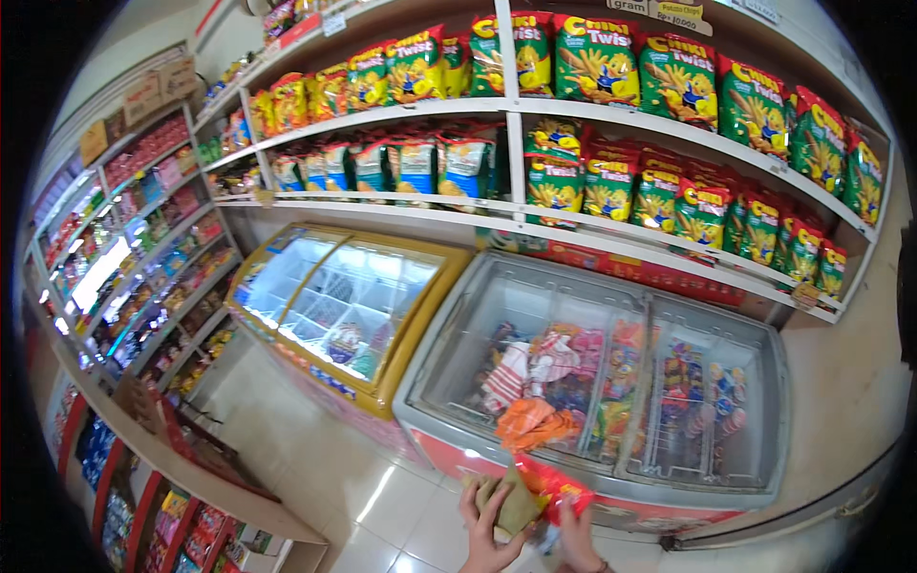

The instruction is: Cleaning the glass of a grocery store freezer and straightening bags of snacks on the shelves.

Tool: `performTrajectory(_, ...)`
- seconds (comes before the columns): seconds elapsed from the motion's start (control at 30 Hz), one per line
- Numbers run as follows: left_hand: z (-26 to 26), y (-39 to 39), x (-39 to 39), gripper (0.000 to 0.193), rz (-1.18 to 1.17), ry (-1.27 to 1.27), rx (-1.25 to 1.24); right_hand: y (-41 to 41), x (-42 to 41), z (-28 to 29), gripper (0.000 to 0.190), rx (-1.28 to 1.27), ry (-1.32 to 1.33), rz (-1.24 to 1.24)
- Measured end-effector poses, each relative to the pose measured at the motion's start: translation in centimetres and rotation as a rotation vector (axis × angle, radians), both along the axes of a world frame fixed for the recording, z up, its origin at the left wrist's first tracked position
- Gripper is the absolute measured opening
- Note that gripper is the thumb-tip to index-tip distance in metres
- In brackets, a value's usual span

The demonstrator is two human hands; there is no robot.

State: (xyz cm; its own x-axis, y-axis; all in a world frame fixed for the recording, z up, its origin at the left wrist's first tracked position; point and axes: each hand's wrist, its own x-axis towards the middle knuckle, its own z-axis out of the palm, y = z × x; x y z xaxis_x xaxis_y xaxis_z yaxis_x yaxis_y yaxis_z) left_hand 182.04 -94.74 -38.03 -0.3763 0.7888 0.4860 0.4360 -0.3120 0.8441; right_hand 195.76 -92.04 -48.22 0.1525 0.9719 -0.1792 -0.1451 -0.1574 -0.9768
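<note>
My left hand [489, 526] grips an olive-green cloth [517, 505] low in the picture, in front of the grey chest freezer. My right hand [580, 538] is beside it, fingers on a shiny red packet [555, 487] with some yellow on it. The two things overlap between the hands, and something pale and bluish shows below them, too blurred to name. Just beyond, a crumpled orange cloth [537, 422] lies on the freezer's glass top. Behind it rest a red-and-white striped cloth [507, 376] and a white cloth with red marks [551, 362].
The grey chest freezer [458, 422] holds frozen packets and ice-cream cups under glass. A yellow-framed display freezer [390, 376] adjoins it. Above run white shelves [430, 109] of Chiki Twist snack bags [598, 61]. Stocked racks [143, 251] and a counter [186, 458] stand to the left.
</note>
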Motion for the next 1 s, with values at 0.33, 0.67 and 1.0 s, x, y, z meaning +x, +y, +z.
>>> performTrajectory(0.33, -4.2, 2.1, 5.0, 0.043, -0.298, -0.018, -0.006, -0.9, 2.7, 8.4, 0.034, 0.097, 0.082, 0.183)
performTrajectory(0.67, -5.7, 1.7, 16.1, 0.05, -0.522, 0.516, 0.155, 3.6, 19.5, 8.6, 0.041, -0.094, 0.658, -0.169)
performTrajectory(1.0, -0.7, 7.0, 32.7, 0.036, -0.345, -0.165, 0.289, 7.5, 33.7, 9.4, 0.03, 0.04, 0.182, -0.003)
